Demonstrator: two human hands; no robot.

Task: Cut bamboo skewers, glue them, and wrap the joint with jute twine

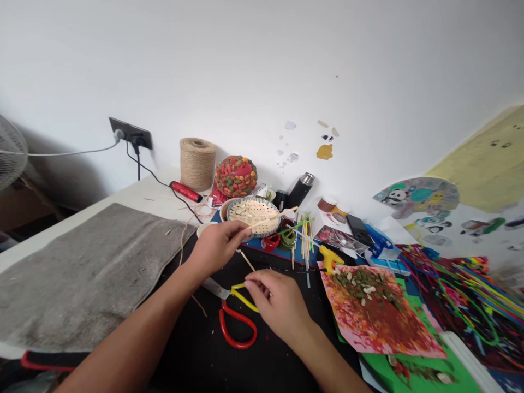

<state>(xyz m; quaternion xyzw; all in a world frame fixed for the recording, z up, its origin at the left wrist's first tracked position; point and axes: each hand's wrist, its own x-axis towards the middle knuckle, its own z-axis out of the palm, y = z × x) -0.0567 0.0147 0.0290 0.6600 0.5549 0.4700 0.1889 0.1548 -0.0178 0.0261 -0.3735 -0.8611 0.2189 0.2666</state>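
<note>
from where i stand, a fan (10, 153) shows at the far left. a grey cloth (90, 273) spreads over the white worktop (141, 195), beneath a wall socket (133, 134) with plugs in it. next come a big spool of twine (197, 164), a red roll (186, 192) lying on its side near its foot, and a ball (236, 177) covered in red, green and orange lumps.

the left hand (219, 243) reaches out over the worktop, its grip pinched on one end of a thin pale stick (272, 219). the stick slants up to the right, in front of a shallow woven basket (262, 206) with a blue-stitched rim.

lower down, scissors with red handles (224, 305) lie on a black mat (196, 349). yellow handles (245, 301) show just beside them, partly hidden by the right hand (278, 297). that hand's grip is narrow, thumb and finger close together; i cannot tell whether it holds anything. a second, shorter stick (246, 260) pokes up just above its fingers.

further right are a tilted black flask (300, 191), loose sticks (305, 240), a yellow glue gun (329, 258), a paint-smeared pink sheet (380, 322) overlapping a green sheet (423, 376), and a tangle of bright strands (470, 300).
</note>
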